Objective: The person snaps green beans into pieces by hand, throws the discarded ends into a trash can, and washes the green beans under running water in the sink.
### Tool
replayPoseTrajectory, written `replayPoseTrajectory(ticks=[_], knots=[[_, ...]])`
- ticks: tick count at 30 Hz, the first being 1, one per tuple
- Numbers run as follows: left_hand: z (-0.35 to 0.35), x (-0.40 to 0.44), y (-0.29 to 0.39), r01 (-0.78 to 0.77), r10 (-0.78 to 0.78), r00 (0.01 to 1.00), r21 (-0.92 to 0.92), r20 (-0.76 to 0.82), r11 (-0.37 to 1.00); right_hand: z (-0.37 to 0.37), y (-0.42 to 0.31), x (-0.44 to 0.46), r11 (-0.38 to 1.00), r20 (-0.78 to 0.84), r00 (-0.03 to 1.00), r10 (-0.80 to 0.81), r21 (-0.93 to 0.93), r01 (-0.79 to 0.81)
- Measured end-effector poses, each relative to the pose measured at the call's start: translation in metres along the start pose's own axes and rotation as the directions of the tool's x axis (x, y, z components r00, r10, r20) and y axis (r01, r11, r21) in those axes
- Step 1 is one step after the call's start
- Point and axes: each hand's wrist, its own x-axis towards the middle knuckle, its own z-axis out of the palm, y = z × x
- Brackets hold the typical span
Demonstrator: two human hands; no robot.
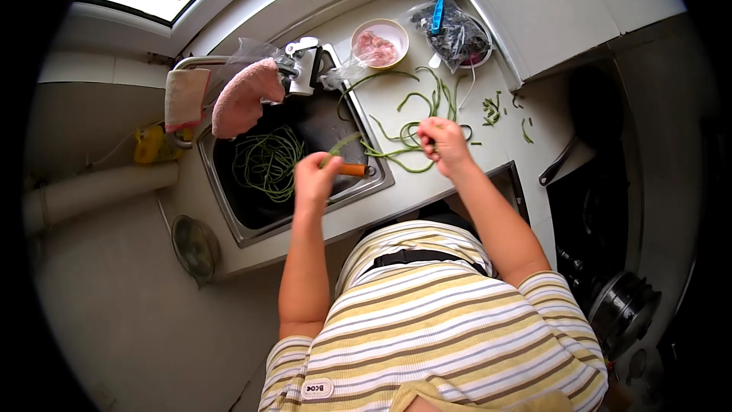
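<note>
My left hand (314, 175) is over the sink's near right edge, its fingers pinched on a green long bean (345, 143). Just beyond those fingers an orange-brown handle (354, 170) lies across the sink rim; the rest of that tool is hidden. Above the counter, my right hand (444, 145) is closed, with a bit of green bean showing at its fingers. Long beans (412, 103) lie in loose curves on the counter around and beyond this hand. A tangled heap of long beans (267, 160) sits in the sink (232, 225).
A bowl of pinkish meat (380, 42) and a plastic bag with dark contents (457, 38), topped by a blue-handled brush (438, 15), stand at the back. Short bean pieces (492, 111) lie on the right. Pink cloths (248, 99) hang by the faucet (305, 65).
</note>
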Motion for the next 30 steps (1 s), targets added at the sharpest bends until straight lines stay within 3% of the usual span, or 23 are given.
replayPoseTrajectory(ticks=[1,3,6,8,9,11,13,14,17,19,23,25,26,27,29,30], knots=[[-0.02,0.016,-0.022,-0.065,0.072,0.99,0.058,-0.122,0.996,-0.012,-0.003,0.001,0.999,0.033,0.999,0.016,0.037,-0.017],[-0.066,0.049,-0.062,-0.038,0.116,0.947,0.253,-0.301,0.967,-0.031,-0.008,-0.001,0.997,0.05,0.998,0.026,0.071,-0.03],[-0.09,0.084,-0.092,0.091,0.074,0.92,0.394,-0.384,0.914,-0.052,-0.008,0.005,0.998,0.07,0.996,0.056,0.025,-0.058],[-0.08,0.101,-0.096,0.27,0.311,0.821,0.806,-0.478,0.527,-0.053,-0.005,0.013,0.999,0.043,0.998,0.039,-0.024,-0.038],[-0.068,0.104,-0.082,0.165,0.308,0.868,0.812,-0.389,0.56,-0.053,-0.005,0.017,0.997,0.021,1.0,0.023,-0.07,-0.022],[-0.03,0.122,-0.063,-0.328,0.525,0.841,0.652,-0.128,0.684,-0.055,0.001,0.03,0.998,0.014,1.0,0.008,-0.057,-0.007],[0.026,0.134,-0.032,-0.48,0.553,0.833,0.518,0.016,0.708,-0.053,0.0,0.044,1.0,-0.087,0.996,0.014,-0.006,-0.014],[0.054,0.138,-0.017,-0.486,0.564,0.825,0.54,0.025,0.688,-0.05,-0.002,0.049,0.999,-0.125,0.992,0.01,-0.049,-0.016],[0.114,0.171,-0.004,-0.562,0.733,0.68,0.642,0.0,0.521,-0.046,-0.012,0.052,0.993,-0.11,0.994,0.008,-0.114,-0.021],[0.135,0.182,0.005,-0.379,0.57,0.821,0.779,0.034,0.499,-0.05,-0.011,0.049,0.994,-0.102,0.995,-0.001,-0.113,-0.011],[0.145,0.185,-0.011,-0.34,0.611,0.792,0.829,-0.002,0.443,-0.063,-0.005,0.042,0.995,-0.133,0.991,0.021,-0.098,-0.035],[0.143,0.176,-0.013,-0.407,0.552,0.831,0.75,0.068,0.521,-0.07,-0.009,0.039,0.99,-0.16,0.987,0.024,-0.136,-0.046],[0.143,0.171,-0.014,-0.486,0.556,0.826,0.612,0.089,0.624,-0.076,-0.008,0.041,0.988,-0.204,0.979,-0.002,-0.153,-0.03],[0.138,0.162,-0.006,-0.495,0.559,0.823,0.611,0.101,0.618,-0.079,-0.012,0.042,0.989,-0.212,0.977,-0.006,-0.146,-0.025],[0.121,0.135,0.025,-0.508,0.392,0.851,0.362,0.349,0.782,-0.083,-0.023,0.047,0.947,-0.36,0.923,-0.134,-0.32,0.013],[0.117,0.121,0.036,-0.477,0.375,0.868,0.336,0.327,0.812,-0.084,-0.029,0.051,0.924,-0.315,0.921,-0.227,-0.369,0.101]])
